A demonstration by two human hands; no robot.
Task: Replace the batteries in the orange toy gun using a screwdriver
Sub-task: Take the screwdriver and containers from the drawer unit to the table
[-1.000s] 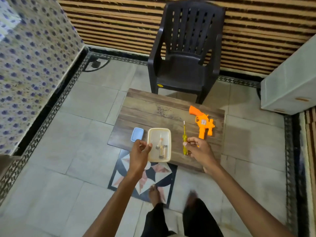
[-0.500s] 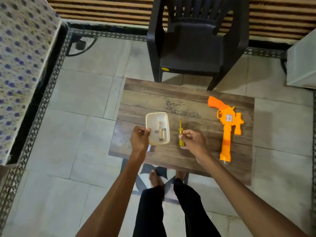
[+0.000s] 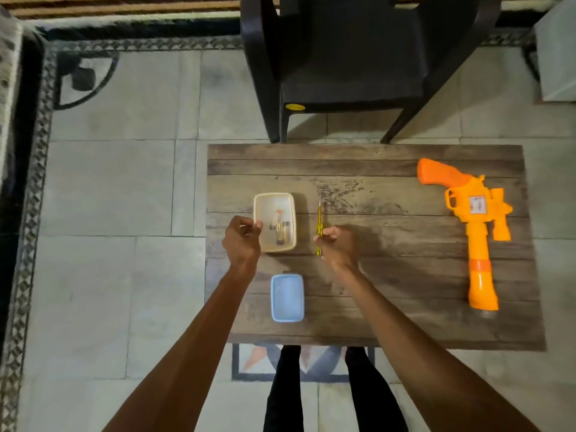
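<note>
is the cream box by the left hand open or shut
Open. The cream box has no lid on, so the small items inside show; a blue lid lies apart on the table.

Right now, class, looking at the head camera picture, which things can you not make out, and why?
- Items in the clear box: too small to identify.
- Toy gun battery cover and screws: too small.
- Screwdriver handle: partly covered by the right hand.
- Left hand fingertips at the box rim: blurred, grip unclear.
- Chair back: cut off by the top edge.
</note>
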